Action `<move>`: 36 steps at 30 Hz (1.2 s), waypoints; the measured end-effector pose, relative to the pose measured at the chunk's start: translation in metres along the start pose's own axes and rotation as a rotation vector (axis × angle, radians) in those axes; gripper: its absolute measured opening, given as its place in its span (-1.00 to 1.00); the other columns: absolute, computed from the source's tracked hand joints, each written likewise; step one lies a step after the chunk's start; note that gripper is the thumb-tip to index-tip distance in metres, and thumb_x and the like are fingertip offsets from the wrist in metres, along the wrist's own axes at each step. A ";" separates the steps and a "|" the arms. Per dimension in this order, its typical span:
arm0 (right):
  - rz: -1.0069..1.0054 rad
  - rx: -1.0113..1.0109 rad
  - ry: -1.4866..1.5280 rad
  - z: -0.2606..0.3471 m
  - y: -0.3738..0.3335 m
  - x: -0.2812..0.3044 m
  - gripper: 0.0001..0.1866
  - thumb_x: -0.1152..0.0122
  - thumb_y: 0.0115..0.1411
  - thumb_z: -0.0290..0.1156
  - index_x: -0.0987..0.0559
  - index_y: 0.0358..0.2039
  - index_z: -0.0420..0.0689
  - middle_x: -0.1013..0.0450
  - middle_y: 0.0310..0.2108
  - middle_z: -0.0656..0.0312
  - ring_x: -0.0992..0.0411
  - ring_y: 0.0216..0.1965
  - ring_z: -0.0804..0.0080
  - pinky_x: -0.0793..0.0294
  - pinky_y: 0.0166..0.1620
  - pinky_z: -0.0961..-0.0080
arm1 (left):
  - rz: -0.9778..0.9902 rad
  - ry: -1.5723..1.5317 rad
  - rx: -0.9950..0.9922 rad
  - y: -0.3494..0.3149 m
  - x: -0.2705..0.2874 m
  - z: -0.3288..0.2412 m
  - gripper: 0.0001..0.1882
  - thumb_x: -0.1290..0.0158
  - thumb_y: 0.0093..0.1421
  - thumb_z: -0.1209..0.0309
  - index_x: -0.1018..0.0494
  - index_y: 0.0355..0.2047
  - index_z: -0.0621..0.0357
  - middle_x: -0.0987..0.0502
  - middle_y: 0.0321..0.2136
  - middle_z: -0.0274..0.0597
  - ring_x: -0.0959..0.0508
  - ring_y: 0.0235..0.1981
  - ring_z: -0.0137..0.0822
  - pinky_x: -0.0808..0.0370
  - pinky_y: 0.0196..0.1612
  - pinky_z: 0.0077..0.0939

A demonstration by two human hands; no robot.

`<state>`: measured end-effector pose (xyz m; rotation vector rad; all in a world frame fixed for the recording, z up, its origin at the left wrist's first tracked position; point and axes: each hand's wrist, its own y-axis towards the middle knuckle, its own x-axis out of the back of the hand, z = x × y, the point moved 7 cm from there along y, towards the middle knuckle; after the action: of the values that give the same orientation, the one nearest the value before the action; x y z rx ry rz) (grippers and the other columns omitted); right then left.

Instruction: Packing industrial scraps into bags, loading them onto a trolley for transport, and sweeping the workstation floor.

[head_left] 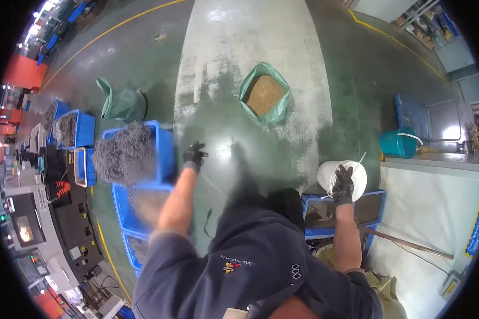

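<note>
My left hand (195,156), in a black glove, is stretched out with its fingers apart and holds nothing. It hovers just right of a blue crate (165,143) heaped with grey metal shavings (125,154). My right hand (343,185), also in a black glove, grips the rim of a white bucket (327,175). That bucket is above a blue crate (372,204) on my right. Both bare forearms reach out from my dark blue sleeves.
More blue crates of shavings (125,212) are stacked below the full one. An open green sack of brown granules (264,95) stands ahead, a crumpled green sack (122,103) to the left. A teal bucket (399,142), a white surface (431,212), a long rod (404,242) and machines (27,212) surround me.
</note>
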<state>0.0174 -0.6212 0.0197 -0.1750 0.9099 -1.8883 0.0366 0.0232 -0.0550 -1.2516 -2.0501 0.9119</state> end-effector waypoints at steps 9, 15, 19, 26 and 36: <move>-0.118 0.049 0.061 0.025 0.184 -0.125 -0.65 0.10 0.19 -0.21 -0.44 -0.03 0.05 -0.50 -0.30 0.35 -0.33 -0.56 0.55 -0.21 -0.66 0.59 | -0.078 0.177 -0.021 0.137 -0.103 -0.124 -0.44 0.11 0.17 -0.02 -0.27 0.09 0.02 -0.59 -0.37 -0.19 -0.40 -0.79 -0.32 -0.28 -0.76 -0.49; 0.074 0.092 -0.520 0.012 0.298 -0.305 -0.67 -0.16 0.10 -0.24 -0.51 -0.20 -0.19 -0.43 -0.42 0.22 -0.40 -0.46 0.42 -0.43 -0.41 0.52 | -0.057 0.723 -0.084 0.191 -0.148 -0.180 -0.26 -0.10 0.00 -0.06 -0.26 0.07 0.18 -0.55 -0.28 -0.11 -0.50 -0.57 -0.27 -0.44 -0.65 -0.38; 0.140 0.148 -0.901 -0.017 0.410 -0.291 -0.70 -0.23 0.07 -0.23 -0.52 -0.28 -0.17 -0.48 -0.35 0.20 -0.43 -0.38 0.52 -0.38 -0.55 0.54 | 0.060 0.457 0.034 0.239 -0.267 -0.184 -0.33 -0.17 -0.02 0.06 -0.32 0.02 0.20 -0.50 -0.19 -0.06 -0.50 -0.44 -0.28 -0.47 -0.46 -0.46; 0.039 0.318 -0.848 -0.051 0.450 -0.343 -0.62 -0.32 -0.04 -0.42 -0.45 -0.19 -0.18 -0.47 -0.40 0.21 -0.40 -0.52 0.49 -0.40 -0.51 0.52 | 0.347 0.440 -0.153 0.426 -0.250 -0.097 -0.51 -0.02 -0.03 0.71 -0.29 -0.01 0.35 -0.49 -0.28 -0.09 -0.48 -0.41 -0.36 -0.41 -0.45 -0.57; -0.334 0.376 -1.421 0.055 0.458 -0.265 -0.83 -0.11 -0.08 -0.43 -0.57 -0.43 -0.14 -0.48 -0.55 0.05 -0.47 -0.46 0.26 -0.42 -0.36 0.43 | 0.184 0.938 0.054 0.358 -0.234 -0.233 -0.77 -0.02 0.05 0.30 -0.45 -0.28 0.09 -0.53 -0.35 0.01 -0.58 -0.37 -0.26 -0.50 -0.38 -0.40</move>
<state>0.5056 -0.5333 -0.1736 -1.2773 -0.4597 -1.6003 0.4934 -0.0104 -0.2203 -1.4711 -1.1743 0.3182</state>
